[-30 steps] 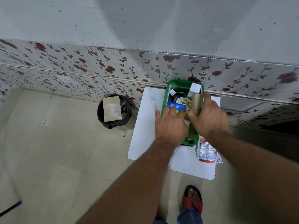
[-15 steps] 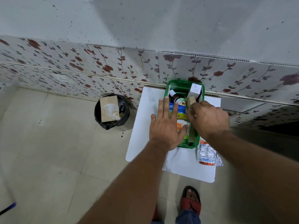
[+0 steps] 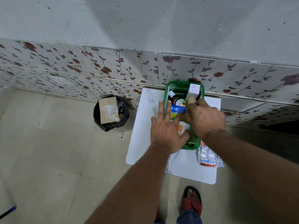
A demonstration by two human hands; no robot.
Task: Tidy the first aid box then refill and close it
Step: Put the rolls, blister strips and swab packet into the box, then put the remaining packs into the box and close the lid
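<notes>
Head view: bin (image 3: 111, 112) is sitting left of green box (image 3: 168, 87); left hand (image 3: 166, 133) is lying splayed over it, right hand (image 3: 205, 118) is pinching inside, contents unclear.

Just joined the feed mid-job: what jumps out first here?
Both hands are over a crowded green box on a white board against the flowered wall: the left hand lies spread flat, the right hand reaches among the contents. A silver medicine strip pack lies outside the box, and a black-lined bin stands to the left.
</notes>
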